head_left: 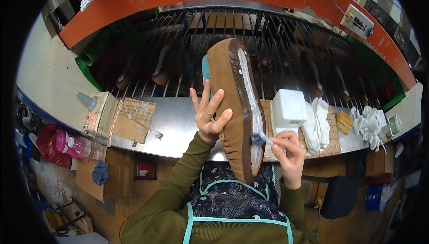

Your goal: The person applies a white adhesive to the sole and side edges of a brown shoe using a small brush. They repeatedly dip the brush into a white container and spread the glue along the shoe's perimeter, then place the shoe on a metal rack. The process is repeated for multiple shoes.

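Observation:
My left hand (209, 115) grips a brown suede shoe upper (223, 83) stretched on a last, holding it upright and tilted with its underside toward the right. Part of the blue last (205, 72) shows behind the upper's left edge. Along the dark brown underside runs a long pale, whitish strip. Between thumb and fingers, my right hand (289, 157) pinches a small brush (267, 139) with a light handle. Its bluish head touches the lower part of the underside, near the gathered end of the upper.
Behind the metal worktop (172, 114) lies a rack of metal bars (187, 65), with several dim shoes below. A white container (288, 107), white gloves (316, 123) and a yellow block (344, 122) stand right. Cardboard (134, 121) bearing another brush and a beige box (105, 114) sit left.

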Available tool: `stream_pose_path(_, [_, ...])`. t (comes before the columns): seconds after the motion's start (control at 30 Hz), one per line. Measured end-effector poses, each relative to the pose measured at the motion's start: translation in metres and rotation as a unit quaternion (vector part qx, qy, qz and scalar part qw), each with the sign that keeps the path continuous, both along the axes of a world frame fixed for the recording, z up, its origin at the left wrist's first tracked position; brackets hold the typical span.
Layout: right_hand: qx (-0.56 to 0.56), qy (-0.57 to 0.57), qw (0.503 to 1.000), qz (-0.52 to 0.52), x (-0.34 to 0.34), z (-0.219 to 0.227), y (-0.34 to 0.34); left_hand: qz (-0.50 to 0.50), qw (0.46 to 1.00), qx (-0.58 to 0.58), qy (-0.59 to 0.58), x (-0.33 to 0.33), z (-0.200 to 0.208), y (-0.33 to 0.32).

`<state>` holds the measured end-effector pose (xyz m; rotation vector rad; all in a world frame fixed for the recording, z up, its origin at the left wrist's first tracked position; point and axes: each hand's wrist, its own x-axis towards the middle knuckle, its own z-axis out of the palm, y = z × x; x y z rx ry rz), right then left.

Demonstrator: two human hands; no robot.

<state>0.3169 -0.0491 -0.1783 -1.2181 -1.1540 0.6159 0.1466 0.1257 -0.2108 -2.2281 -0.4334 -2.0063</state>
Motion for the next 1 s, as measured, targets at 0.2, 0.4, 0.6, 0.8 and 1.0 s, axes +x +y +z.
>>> stream_pose_path(0.2, [0.006, -0.031, 0.999, -0.031, -0.021, -0.005, -0.018, 0.045, 0.999, 0.008, 0.014, -0.002, -0.01, 0.001])
stream_pose_path(0.4, [0.036, -0.099, 0.991, -0.077, -0.021, 0.005, 0.008, 0.054, 0.998, 0.022, 0.039, -0.004, -0.009, 0.0])
stream_pose_path(0.6, [0.084, -0.166, 0.976, -0.115, -0.014, 0.016, 0.032, 0.056, 0.997, 0.033, 0.033, -0.005, -0.006, 0.002])
stream_pose_path(0.8, [0.104, -0.219, 0.968, -0.06, 0.006, 0.017, 0.038, 0.062, 0.997, 0.037, 0.032, -0.006, 0.0, 0.006])
stream_pose_path(1.0, [0.085, -0.187, 0.979, -0.005, 0.014, 0.01, 0.028, 0.082, 0.995, 0.029, 0.049, 0.0, 0.007, 0.011])
